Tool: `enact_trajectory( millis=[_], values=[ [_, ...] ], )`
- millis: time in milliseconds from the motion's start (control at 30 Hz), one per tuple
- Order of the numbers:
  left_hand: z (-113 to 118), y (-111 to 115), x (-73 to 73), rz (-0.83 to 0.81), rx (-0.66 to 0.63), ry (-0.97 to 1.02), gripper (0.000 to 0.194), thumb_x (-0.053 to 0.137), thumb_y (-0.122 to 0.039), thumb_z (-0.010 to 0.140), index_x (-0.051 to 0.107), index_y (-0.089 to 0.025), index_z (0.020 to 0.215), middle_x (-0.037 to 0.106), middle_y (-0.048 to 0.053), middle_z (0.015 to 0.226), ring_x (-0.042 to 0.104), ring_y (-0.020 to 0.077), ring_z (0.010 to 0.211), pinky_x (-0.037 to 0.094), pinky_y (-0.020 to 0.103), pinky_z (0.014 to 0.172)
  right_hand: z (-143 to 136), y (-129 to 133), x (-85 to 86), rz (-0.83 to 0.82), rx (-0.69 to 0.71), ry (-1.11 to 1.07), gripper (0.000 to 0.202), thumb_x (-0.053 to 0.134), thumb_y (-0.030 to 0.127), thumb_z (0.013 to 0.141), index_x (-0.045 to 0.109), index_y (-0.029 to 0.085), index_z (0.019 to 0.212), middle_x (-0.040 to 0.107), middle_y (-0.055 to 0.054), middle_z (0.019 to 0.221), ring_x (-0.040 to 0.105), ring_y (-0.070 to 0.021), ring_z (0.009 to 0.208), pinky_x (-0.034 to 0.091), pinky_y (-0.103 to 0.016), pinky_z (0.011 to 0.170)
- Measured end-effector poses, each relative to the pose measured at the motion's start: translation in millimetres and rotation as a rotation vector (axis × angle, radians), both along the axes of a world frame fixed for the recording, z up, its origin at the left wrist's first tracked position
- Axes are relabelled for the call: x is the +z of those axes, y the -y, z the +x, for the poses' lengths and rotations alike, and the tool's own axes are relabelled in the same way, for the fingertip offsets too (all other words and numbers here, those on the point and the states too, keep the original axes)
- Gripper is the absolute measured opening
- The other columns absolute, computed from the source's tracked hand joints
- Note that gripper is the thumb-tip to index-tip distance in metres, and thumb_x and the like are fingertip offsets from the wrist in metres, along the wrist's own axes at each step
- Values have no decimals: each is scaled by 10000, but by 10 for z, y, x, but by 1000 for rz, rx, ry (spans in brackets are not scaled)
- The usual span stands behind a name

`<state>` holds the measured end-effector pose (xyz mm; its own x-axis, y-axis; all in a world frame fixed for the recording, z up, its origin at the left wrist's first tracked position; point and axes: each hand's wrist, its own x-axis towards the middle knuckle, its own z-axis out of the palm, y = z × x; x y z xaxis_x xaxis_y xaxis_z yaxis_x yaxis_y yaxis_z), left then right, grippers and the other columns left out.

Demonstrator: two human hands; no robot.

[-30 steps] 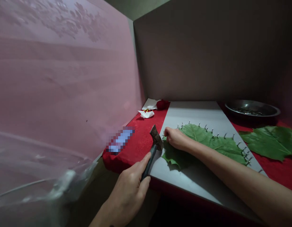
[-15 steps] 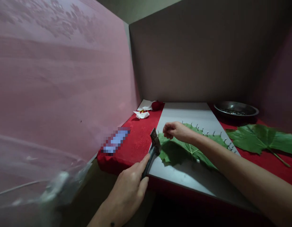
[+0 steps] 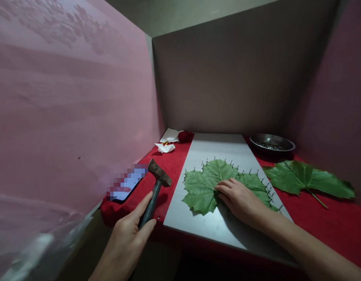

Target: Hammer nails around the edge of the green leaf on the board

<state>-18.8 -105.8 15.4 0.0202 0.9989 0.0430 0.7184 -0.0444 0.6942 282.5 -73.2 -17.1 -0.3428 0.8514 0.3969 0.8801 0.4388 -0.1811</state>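
Observation:
In my left hand is a hammer, gripped round its dark handle, with the rusty metal head raised above the red cloth. My right hand is closed at the middle of a green lobed leaf, fingers together and fingertips at the point where the veins meet. The palm covers part of the leaf, and its stem is hidden. Under the leaf lies a pale board. Several upright nails follow the leaf's far and right edges.
Right of the board, a second green leaf lies on the red cloth. Behind it stands a metal bowl of nails. A phone, crumpled tissue and dark red ball-shaped thing are at left. Panels enclose the table.
My right hand has come down from above the leaf's left part to its middle. My left hand has drawn the hammer left, away from the board. The view has shifted slightly.

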Motion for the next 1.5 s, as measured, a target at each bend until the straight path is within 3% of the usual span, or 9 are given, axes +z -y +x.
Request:
enact_trajectory(
  millis=[133,233,433,767,967,1267,1500],
  values=[
    [-9,-134,-45,-14,35,-20,601,514,-362,787,418,-214,1362,716,-16,940,660,203,759,514,291,717,94,17,31,78,-35,-61,282,403,192,894,667,195,995,644,-97,1028,558,-205,932,488,-364,782],
    [-28,-209,-102,-8,37,-49,611,507,-359,778,429,-179,1356,710,-13,825,648,204,737,497,285,712,146,0,28,29,-66,-5,285,416,234,894,649,189,1052,643,-101,1046,570,-217,932,490,-381,783],
    [-36,-236,-152,-18,50,-61,611,487,-360,774,434,-175,1353,614,-70,546,583,184,529,449,265,523,155,-41,-61,-46,-51,97,248,464,228,867,657,180,1014,634,-114,1041,567,-232,946,480,-376,787],
    [-57,-261,-182,34,35,-4,605,518,-332,743,473,-193,1330,705,-23,677,676,222,690,525,286,613,123,-29,-50,-30,-59,76,219,485,198,835,648,169,979,564,-136,1077,499,-262,1001,467,-403,811],
    [-57,-264,-194,29,38,-30,604,522,-331,745,469,-198,1332,721,-21,732,683,234,765,529,299,668,113,-26,-25,-32,-21,16,398,409,231,887,493,195,1275,546,-114,1174,474,-255,1045,443,-423,875],
    [-104,-263,-277,77,54,-70,611,534,-320,743,466,-177,1334,727,-13,748,676,208,712,522,268,633,125,-60,-106,-95,4,95,327,418,257,891,590,176,1157,564,-116,1149,502,-249,1002,459,-429,859],
    [-159,-273,-371,65,42,-73,607,516,-350,784,421,-195,1362,728,19,946,641,236,988,513,302,782,117,92,59,40,37,-68,328,461,277,887,551,190,1191,555,-114,1184,503,-234,1070,471,-418,890]
  ],
)
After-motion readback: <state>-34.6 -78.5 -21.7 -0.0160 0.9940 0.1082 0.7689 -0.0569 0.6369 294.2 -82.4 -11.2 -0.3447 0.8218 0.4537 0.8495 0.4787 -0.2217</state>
